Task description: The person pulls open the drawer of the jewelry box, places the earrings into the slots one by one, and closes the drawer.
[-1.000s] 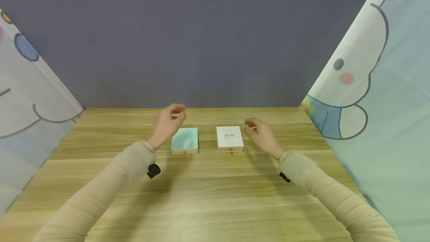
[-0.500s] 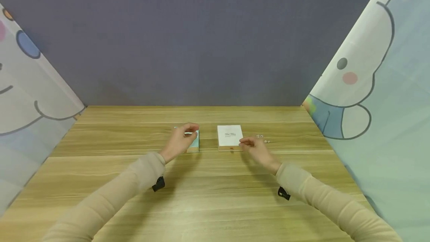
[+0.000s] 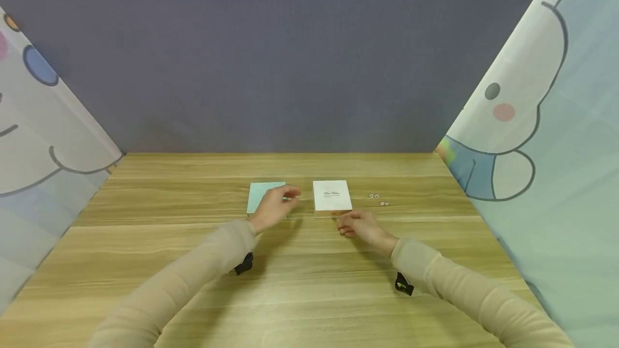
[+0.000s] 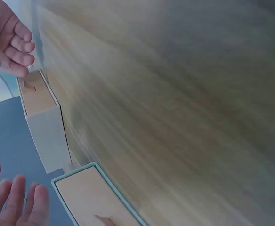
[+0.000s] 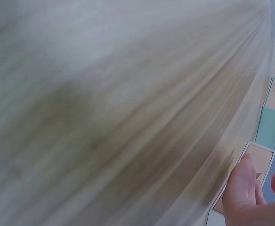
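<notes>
A white drawer-style box with dark lettering lies on the table, its tan drawer front facing me. To its left is a teal box of similar shape, partly covered by my left hand. That hand hovers at the teal box's right side, fingers loosely curved and holding nothing. My right hand is at the white box's front right corner, fingers bent loosely. In the left wrist view, the right hand's fingertips come close to the small pull tab on the drawer front. The teal box's drawer is closed.
Right of the white box lie two pairs of small shiny pieces, too small to identify. A dark grey panel stands behind the wooden table. Cartoon-printed cloths hang at both sides.
My left hand has moved right and nearer, across the teal box toward the white one. My right hand has come nearer and left to the white box's front, uncovering the small shiny pieces.
</notes>
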`<state>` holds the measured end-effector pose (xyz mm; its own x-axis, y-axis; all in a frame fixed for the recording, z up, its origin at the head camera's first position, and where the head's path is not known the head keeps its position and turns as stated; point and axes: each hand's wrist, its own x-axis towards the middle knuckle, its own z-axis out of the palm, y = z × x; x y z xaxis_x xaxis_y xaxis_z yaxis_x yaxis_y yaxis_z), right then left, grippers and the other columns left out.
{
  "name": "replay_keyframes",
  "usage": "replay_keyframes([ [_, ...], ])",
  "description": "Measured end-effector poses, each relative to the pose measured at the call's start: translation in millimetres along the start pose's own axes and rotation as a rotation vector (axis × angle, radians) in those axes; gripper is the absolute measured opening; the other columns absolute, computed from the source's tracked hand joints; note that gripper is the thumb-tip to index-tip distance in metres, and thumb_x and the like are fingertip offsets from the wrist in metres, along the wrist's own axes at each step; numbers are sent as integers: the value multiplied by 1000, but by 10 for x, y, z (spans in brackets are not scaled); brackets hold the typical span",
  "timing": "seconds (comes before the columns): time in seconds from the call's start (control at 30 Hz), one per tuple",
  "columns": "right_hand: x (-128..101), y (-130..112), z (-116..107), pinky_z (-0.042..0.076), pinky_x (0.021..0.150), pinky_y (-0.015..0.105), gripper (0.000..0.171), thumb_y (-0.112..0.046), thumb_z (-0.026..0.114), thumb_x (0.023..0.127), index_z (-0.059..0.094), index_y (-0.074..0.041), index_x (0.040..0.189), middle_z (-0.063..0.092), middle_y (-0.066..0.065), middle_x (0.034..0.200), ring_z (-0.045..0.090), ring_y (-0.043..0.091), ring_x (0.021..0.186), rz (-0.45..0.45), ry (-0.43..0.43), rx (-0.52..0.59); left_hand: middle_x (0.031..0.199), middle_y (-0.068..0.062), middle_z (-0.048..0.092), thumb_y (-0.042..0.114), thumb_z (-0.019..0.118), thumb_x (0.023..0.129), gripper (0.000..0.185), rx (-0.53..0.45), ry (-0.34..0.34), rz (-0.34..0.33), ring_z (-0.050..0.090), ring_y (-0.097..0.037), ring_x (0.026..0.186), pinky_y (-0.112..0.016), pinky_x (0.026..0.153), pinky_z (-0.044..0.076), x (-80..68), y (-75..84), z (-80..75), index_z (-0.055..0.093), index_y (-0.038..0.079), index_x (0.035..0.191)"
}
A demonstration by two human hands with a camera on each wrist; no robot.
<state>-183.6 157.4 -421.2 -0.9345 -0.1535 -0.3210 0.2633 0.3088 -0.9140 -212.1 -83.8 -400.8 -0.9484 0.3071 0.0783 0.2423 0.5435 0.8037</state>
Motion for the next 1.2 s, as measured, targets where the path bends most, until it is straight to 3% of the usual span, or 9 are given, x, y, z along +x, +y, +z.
replay_keyframes([
  [0.4,53,-5,0,54,80,26,35,-12,46,95,47,11,121,63,16,102,64,14,82,165,-39,257,136,-11,48,22,56,92,48,33,-141,-43,50,-33,119,-41,100,42,262,63,85,45,4,135],
  [0.77,92,8,55,53,82,26,37,-15,47,96,47,10,123,64,13,99,65,13,83,174,-75,317,143,-12,39,27,61,89,60,73,-198,-60,44,-35,124,-46,102,39,449,2,124,38,7,140],
  [1.0,114,12,51,54,77,23,36,-14,47,96,47,10,122,66,9,93,65,12,80,197,-82,345,146,-11,34,24,63,87,66,27,-244,-76,38,-31,130,-43,106,35,547,-48,229,32,6,142],
  [1.2,153,17,61,54,77,23,36,-13,48,95,48,10,122,67,9,92,66,13,81,205,-74,357,146,-12,34,23,65,86,68,10,-239,-92,36,-31,132,-44,107,34,589,-23,239,32,7,143],
])
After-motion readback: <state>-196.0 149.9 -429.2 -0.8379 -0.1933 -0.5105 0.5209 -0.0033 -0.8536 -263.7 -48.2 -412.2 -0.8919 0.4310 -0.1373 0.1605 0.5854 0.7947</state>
